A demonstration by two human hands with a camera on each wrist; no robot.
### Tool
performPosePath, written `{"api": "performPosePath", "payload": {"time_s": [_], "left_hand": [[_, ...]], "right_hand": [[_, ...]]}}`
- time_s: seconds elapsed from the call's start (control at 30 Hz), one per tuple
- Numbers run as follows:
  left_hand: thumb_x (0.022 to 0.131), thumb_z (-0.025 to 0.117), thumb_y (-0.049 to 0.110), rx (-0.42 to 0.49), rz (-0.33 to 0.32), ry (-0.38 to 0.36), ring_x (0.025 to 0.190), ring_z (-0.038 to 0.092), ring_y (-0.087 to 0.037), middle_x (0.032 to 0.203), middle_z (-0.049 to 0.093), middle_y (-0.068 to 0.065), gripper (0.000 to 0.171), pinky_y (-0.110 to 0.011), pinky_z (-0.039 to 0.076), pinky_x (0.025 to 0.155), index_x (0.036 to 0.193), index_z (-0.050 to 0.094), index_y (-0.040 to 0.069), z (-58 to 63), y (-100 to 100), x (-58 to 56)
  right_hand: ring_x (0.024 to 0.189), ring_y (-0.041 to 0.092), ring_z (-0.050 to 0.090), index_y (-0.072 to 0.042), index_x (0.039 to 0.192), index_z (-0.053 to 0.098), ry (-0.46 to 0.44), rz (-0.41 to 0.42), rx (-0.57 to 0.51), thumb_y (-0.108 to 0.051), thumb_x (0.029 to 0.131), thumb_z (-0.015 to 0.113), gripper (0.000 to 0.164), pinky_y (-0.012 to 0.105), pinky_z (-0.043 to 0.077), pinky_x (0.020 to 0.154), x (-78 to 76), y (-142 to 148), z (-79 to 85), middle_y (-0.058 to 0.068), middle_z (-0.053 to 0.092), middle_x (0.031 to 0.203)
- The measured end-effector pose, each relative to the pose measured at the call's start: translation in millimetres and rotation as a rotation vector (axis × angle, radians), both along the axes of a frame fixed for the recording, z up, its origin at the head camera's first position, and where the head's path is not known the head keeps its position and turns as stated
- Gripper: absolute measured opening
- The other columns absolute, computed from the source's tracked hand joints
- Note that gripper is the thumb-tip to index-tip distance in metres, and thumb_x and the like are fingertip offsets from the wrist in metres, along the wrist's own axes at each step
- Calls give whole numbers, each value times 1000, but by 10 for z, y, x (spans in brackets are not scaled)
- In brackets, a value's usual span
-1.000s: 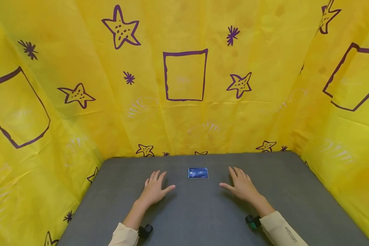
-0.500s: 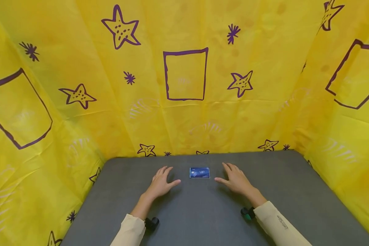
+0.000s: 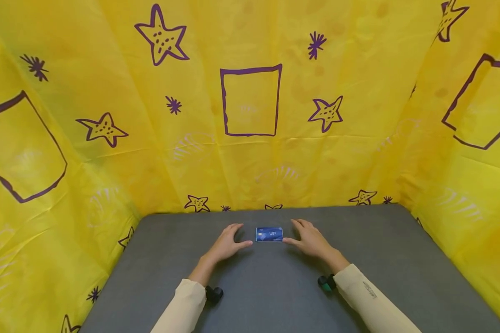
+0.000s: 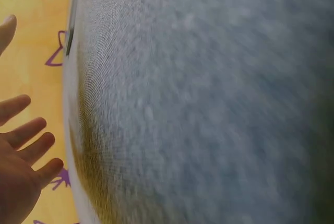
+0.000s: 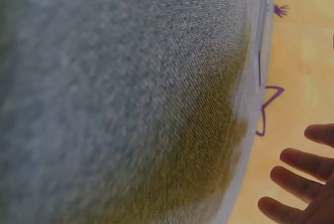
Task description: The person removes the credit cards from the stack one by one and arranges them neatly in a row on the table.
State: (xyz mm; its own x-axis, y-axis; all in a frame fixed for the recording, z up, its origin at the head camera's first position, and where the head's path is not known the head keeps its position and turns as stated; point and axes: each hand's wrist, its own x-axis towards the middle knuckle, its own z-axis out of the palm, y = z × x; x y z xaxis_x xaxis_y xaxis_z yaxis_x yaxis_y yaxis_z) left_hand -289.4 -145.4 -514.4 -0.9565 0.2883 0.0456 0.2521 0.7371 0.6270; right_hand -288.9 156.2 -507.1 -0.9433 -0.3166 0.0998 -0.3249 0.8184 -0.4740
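Observation:
A blue card [image 3: 269,234] marked "VIP" lies flat near the far edge of the grey table [image 3: 266,286]. To its left is my left hand [image 3: 226,244], fingers spread and relaxed, with the thumb tip a short way from the card. On the other side my right hand [image 3: 311,240] has its thumb tip right at the card's right edge. Neither hand holds anything. In the left wrist view the left hand [image 4: 21,166] shows its fingers apart, and the right wrist view shows the right hand [image 5: 308,182] likewise spread.
Yellow cloth walls [image 3: 250,175] with purple stars and squares rise behind the table and at both sides. A dark wrist camera [image 3: 214,294] sits on the left wrist, another wrist camera [image 3: 327,282] on the right. Both arms wear cream sleeves [image 3: 183,305].
Both hands have moved inward toward the card from either side, the left to the right and the right to the left. The card still lies flat in the same place.

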Motion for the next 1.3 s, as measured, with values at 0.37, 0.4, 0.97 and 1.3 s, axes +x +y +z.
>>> {"api": "performPosePath", "payload": {"time_s": [0.37, 0.4, 0.97, 1.3], "left_hand": [[85, 72, 45, 46, -35, -27, 136, 40, -37, 148, 43, -19, 76, -56, 33, 110, 143, 45, 4, 8, 180, -177], [85, 72, 44, 45, -37, -24, 136, 41, -37, 147, 43, -19, 76, -55, 34, 110, 143, 46, 4, 8, 196, -192], [84, 75, 36, 21, -86, -29, 127, 46, -36, 139, 50, -21, 70, -53, 37, 108, 139, 50, 1, -12, 435, -305], [80, 79, 32, -61, -110, -7, 113, 50, -31, 130, 54, -20, 67, -49, 43, 98, 135, 54, 2, -23, 514, -340]], "right_hand": [[132, 41, 44, -2, 144, 44, -11, 48, -20, -55, 88, 62, 78, 57, 36, 107, -142, -124, -33, 23, 46, 144], [132, 41, 44, -2, 144, 45, -11, 52, -18, -54, 89, 62, 78, 57, 36, 107, -157, -134, -29, 23, 46, 143], [119, 35, 54, -1, 137, 53, -27, 123, 17, -50, 86, 67, 72, 53, 44, 100, -310, -254, -96, 21, 55, 133], [109, 31, 56, -1, 130, 59, -15, 159, 77, -47, 85, 71, 66, 48, 47, 97, -367, -332, -104, 17, 61, 124]]}}
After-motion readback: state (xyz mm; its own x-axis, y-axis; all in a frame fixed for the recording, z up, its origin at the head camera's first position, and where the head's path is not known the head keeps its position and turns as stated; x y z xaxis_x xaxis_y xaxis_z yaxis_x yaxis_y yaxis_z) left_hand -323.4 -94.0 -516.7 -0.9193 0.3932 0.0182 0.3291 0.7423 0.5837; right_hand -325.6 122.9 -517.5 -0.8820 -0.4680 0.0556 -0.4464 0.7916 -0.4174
